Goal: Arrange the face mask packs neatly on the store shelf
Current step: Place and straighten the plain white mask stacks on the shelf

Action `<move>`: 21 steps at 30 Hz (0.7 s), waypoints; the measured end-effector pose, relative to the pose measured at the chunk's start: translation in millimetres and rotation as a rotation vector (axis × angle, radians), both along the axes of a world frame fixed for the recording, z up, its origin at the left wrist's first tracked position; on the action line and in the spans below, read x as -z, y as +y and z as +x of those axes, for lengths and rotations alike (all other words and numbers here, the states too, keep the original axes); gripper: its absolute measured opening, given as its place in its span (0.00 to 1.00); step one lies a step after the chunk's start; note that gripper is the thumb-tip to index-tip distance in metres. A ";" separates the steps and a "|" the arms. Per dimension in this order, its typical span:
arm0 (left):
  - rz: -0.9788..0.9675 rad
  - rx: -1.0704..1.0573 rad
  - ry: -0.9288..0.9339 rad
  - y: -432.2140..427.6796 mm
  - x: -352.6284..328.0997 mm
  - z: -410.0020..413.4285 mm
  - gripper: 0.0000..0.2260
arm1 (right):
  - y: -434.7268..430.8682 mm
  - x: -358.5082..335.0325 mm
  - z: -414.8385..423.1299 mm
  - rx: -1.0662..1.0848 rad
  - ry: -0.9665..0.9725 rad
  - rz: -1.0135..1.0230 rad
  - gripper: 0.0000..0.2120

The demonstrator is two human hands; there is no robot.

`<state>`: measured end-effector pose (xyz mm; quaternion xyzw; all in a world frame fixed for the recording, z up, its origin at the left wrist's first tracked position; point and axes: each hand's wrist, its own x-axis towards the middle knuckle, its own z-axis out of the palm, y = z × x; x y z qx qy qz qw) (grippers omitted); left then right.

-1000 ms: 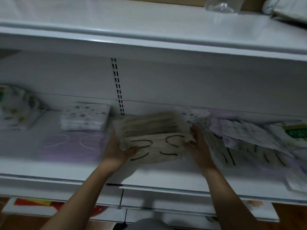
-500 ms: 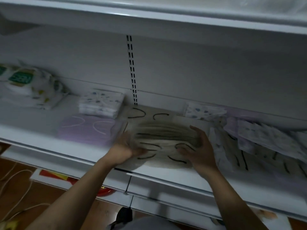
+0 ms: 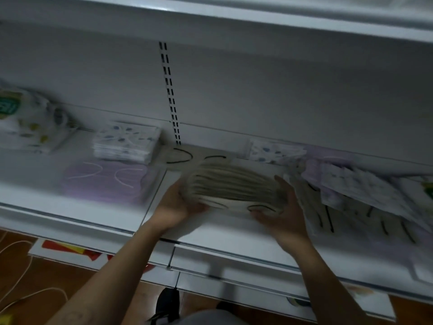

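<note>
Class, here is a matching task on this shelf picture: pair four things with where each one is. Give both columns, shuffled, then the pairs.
1 beige mask stack
2 lilac mask pack
3 blue-dotted white packs
4 green-labelled bag

A far left end of the shelf
B held between left hand and right hand
C lying flat, left of the hands
D at the back, just left of the slotted upright

Pairs: 1-B, 2-C, 3-D, 4-A.

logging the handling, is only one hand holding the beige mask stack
No, the left hand and right hand both hold the beige mask stack.
</note>
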<state>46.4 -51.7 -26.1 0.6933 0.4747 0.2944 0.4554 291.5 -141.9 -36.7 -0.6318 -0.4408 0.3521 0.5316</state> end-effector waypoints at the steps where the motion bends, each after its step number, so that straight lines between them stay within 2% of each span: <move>1: -0.003 -0.009 0.010 2.5 -1.4 0.1 0.27 | 0.5 -2.4 1.0 0.012 0.004 -0.005 0.45; 4: 0.018 -0.019 0.037 5.8 -9.3 2.1 0.27 | 0.4 -16.7 2.3 0.002 -0.107 -0.026 0.56; 6: 0.052 -0.034 0.054 7.2 -14.3 2.0 0.26 | 0.7 -32.7 8.3 -0.006 -0.342 -0.009 0.62; 9: 0.117 -0.069 0.092 8.4 -36.1 3.8 0.26 | 3.9 -72.1 9.5 -0.158 -0.800 -0.029 0.64; 10: 0.143 -0.059 0.103 9.1 -43.6 6.1 0.27 | 5.7 -86.0 5.6 -0.225 -0.893 -0.062 0.65; 13: 0.245 0.030 0.198 7.0 -67.5 20.0 0.26 | 21.4 -107.3 -7.8 -0.381 -1.002 -0.073 0.67; 15: 0.341 0.117 0.274 5.8 -80.5 30.7 0.24 | 35.4 -106.2 -10.9 -0.428 -0.963 -0.017 0.64; 16: 0.366 0.150 0.268 6.6 -85.6 33.5 0.23 | 40.2 -105.5 -9.7 -0.434 -0.825 -0.007 0.60; 17: 0.360 0.175 0.230 8.5 -88.7 34.4 0.22 | 42.2 -103.7 -6.4 -0.429 -0.663 -0.005 0.53; 19: 0.292 0.174 0.119 14.2 -94.6 31.8 0.23 | 39.2 -100.9 0.4 -0.389 -0.479 0.025 0.39; 21: 0.203 0.107 -0.014 16.3 -97.2 31.5 0.26 | 34.4 -97.3 3.5 -0.338 -0.329 0.072 0.33</move>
